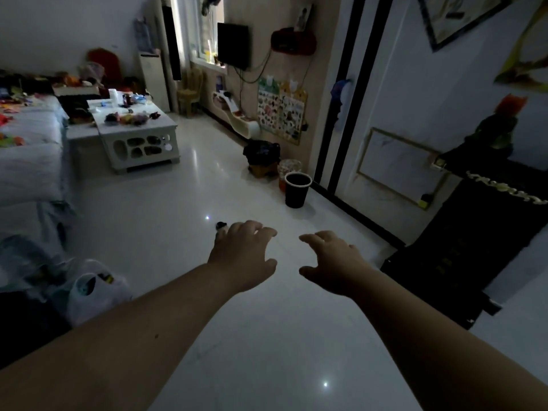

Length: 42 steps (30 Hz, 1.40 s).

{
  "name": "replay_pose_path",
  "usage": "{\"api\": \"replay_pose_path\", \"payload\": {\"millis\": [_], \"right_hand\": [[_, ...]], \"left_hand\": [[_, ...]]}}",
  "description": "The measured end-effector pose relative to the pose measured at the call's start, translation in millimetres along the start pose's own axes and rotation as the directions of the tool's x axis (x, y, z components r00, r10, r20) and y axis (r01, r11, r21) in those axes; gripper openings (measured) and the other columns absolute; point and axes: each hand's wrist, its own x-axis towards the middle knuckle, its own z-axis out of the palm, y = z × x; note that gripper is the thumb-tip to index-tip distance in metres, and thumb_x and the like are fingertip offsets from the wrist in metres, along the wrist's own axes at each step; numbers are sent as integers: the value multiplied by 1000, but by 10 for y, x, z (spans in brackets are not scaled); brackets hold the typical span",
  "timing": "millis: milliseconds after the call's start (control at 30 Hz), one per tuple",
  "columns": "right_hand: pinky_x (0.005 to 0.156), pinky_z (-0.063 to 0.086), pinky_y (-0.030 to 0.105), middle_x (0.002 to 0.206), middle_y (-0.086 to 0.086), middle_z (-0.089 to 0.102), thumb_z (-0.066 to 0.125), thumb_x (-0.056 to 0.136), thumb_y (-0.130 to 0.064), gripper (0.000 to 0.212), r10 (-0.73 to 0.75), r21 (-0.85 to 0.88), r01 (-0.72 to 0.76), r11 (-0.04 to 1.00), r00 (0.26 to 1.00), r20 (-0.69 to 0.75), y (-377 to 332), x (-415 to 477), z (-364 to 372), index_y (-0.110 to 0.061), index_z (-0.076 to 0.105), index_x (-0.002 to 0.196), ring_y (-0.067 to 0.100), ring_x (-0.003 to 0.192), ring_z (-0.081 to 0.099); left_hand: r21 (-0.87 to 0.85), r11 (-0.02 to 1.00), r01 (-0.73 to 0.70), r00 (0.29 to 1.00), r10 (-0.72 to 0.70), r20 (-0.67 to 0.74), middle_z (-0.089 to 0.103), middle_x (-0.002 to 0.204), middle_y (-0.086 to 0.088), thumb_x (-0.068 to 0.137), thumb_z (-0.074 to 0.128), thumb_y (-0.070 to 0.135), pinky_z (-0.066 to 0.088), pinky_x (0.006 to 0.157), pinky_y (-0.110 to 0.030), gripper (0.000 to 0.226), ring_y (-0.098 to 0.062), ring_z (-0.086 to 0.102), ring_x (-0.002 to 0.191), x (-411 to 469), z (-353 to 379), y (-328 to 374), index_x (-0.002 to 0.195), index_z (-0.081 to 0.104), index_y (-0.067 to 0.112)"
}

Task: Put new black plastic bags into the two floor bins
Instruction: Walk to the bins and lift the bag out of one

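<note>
Two floor bins stand by the far wall. A black round bin [297,189] with a pale rim stands nearest, next to the dark door frame. Farther back, a yellow bin [262,169] carries a black plastic bag [261,151] bunched over its top. Between them sits an orange bin [287,172] with light contents. My left hand [243,256] and my right hand [332,259] reach forward over the white floor, fingers spread and curled, holding nothing. Both hands are well short of the bins.
A white coffee table [139,137] with clutter stands at the left, beside a light sofa [26,161]. White plastic bags [89,289] lie at the lower left. A dark cabinet [474,247] stands at the right. A small dark object [221,226] lies on the floor.
</note>
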Motion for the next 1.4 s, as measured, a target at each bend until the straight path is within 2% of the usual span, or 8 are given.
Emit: {"api": "replay_pose_path", "payload": {"millis": [167,400,767,933,1167,1300,1400], "right_hand": [[102,40,48,145,6,37,64,77,-48,72,5,62,-10,998,997,83,324,1015,-16,-36,26,138,26,122,47],[96,46,40,142,5,41,64,77,-48,70,-74,84,61,995,984,163,934,2661,-336,-34,31,137,24,117,50],[86,45,31,142,4,40,64,77,-50,69,-79,73,68,995,985,156,1468,4827,-433,-35,33,136,21,112,53],[96,46,35,143,2,42,66,76,-48,69,-65,107,51,993,989,135,1513,6087,-357,-32,35,136,20,119,50],[102,42,41,144,5,40,66,78,-44,68,-8,149,-15,989,988,151,1552,7714,-503,-30,35,136,24,125,45],[100,45,41,144,5,41,65,78,-42,66,-26,113,7,994,985,169,1664,8507,-587,-27,37,136,23,125,45],[95,48,39,137,6,47,65,79,-41,61,-68,115,51,992,988,142,1816,9213,-597,-27,41,133,22,116,51]], "left_hand": [[37,999,0,999,-2,54,39,145,-2,75,53,48,26,106,-51,62,-26,33,133,980,229,-188,134,38,35],[35,998,54,994,-57,91,40,145,-1,75,53,50,28,105,-51,62,-27,34,132,2655,455,-302,134,38,34],[-26,992,120,991,-118,70,41,145,-1,75,53,51,27,105,-52,63,-27,33,133,4713,725,-901,134,38,34],[-3,994,106,992,-106,61,40,146,0,75,54,51,28,105,-51,63,-26,34,133,5916,869,-1489,134,39,35],[20,998,60,991,-62,121,39,146,-4,78,55,49,30,105,-50,64,-30,34,132,7512,810,-2194,136,37,31],[-2,999,46,994,-45,101,40,145,-4,78,55,49,30,104,-50,61,-29,35,131,8268,820,-2438,135,39,31],[13,999,49,995,-50,91,40,145,-3,78,55,49,30,104,-50,62,-29,35,131,8865,918,-2624,134,39,31]]}}
